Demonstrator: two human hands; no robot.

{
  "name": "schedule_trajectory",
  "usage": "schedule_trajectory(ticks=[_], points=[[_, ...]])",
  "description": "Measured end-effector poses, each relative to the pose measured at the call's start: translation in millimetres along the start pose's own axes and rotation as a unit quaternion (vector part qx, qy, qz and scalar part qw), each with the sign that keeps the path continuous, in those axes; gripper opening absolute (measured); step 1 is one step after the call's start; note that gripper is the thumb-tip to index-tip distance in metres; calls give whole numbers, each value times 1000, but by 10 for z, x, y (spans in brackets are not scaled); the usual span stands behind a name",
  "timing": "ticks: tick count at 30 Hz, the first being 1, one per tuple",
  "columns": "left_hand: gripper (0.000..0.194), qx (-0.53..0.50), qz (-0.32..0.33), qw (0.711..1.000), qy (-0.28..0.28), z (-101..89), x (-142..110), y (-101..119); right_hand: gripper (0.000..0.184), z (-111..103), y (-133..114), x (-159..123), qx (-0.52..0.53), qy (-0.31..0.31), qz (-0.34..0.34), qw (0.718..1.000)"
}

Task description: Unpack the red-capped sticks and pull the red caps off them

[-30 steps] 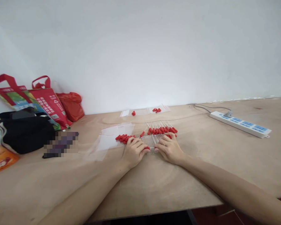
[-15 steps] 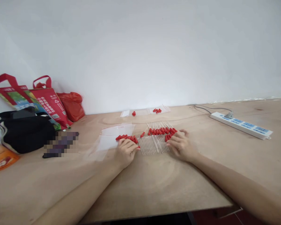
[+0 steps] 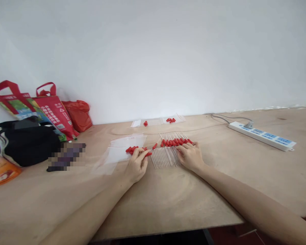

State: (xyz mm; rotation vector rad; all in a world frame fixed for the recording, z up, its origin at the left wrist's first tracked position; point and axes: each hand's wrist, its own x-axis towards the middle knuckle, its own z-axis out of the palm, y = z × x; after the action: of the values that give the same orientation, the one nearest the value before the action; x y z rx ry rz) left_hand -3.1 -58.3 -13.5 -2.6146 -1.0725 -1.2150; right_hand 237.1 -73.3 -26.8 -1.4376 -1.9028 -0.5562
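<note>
Looking down in the head view: we face a wooden table [image 3: 168, 200] that runs back to a pale wall [image 3: 168, 61].
Left hand: ours [image 3: 137, 165] is closed at the fingertips, with a red cap [image 3: 148, 154] pinched there and jutting out just beside the rods [image 3: 163, 158].
Right hand: ours [image 3: 191, 157] has its fingers curled down at the right end of the rods; whether they grip anything, we cannot tell.
Rods: they lie side by side in a row between our hands.
Tipped rods [image 3: 177, 141]: just behind that row, red ends towards us.
Loose caps [image 3: 131, 149]: heaped by our left hand, at the right part of a clear bag [image 3: 117, 149].
Far bags [image 3: 156, 121]: flat near the wall, with small red groups on them.
Power strip [image 3: 262, 136]: well off to our right, a plug [image 3: 249, 125] in it.
Carriers [image 3: 53, 112]: standing at our far left.
</note>
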Motion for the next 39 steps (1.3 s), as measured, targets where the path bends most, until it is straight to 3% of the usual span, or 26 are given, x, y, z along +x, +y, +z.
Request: schedule_trajectory(ticks=[5, 10, 17, 22, 25, 29, 34, 39], points=[[28, -11, -27, 1000, -3, 28, -2, 8, 22, -12, -73, -15, 5, -31, -29, 999], [24, 13, -13, 999, -26, 69, 64, 41, 42, -108, -110, 0, 49, -45, -42, 997], [20, 32, 18, 997, -62, 198, 317, 308, 32, -90, -51, 43, 189, -49, -26, 980], [27, 5, 15, 995, -101, 300, 457, 354, 26, -31, 101, 81, 255, -51, 47, 964], [33, 70, -70, 987, -125, 305, 610, 242, 28, -33, 364, 124, 238, -58, 112, 963], [33, 197, -240, 924, -221, 313, 856, 45, 27, -86, 811, 138, 189, -105, 221, 951], [38, 203, -299, 888, -284, 413, 993, -94, 21, -147, 1076, 108, 204, -245, 243, 916], [32, 207, -311, 881, -290, 445, 995, -106, 20, -129, 1091, 110, 243, -269, 267, 893]])
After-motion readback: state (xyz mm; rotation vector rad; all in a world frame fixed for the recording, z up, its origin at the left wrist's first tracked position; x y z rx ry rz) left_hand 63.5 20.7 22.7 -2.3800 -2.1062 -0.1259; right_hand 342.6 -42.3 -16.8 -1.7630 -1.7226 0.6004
